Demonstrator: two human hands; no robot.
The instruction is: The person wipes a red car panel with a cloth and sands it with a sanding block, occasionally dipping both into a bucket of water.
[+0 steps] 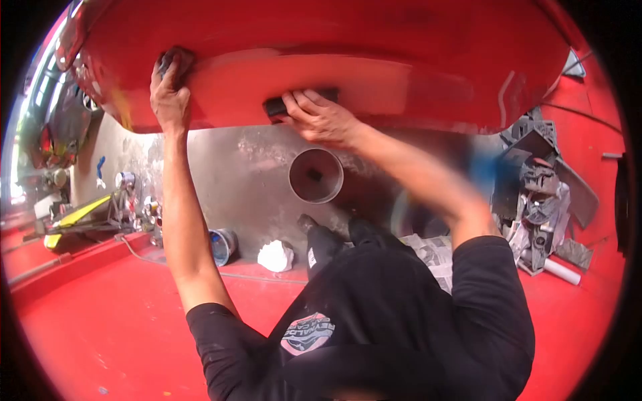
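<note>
A large glossy red curved panel (267,30) spans the top of the view, with a paler, duller patch (374,83) along its lower middle. At the panel's left part, my left hand (170,93) is closed round a dark, crumpled cloth-like piece (179,59) against the surface. Near the lower middle edge, my right hand (314,115) presses a black block (274,108) flat on the panel, its fingers curled over the top. Part of the block is hidden under that hand.
Below the panel a round bucket (316,176) stands on the grey floor (247,167). A blue container (223,246) and white crumpled material (275,256) lie lower left. Parts and crumpled paper (542,200) are piled at right; a yellow-green piece (79,215) is at left.
</note>
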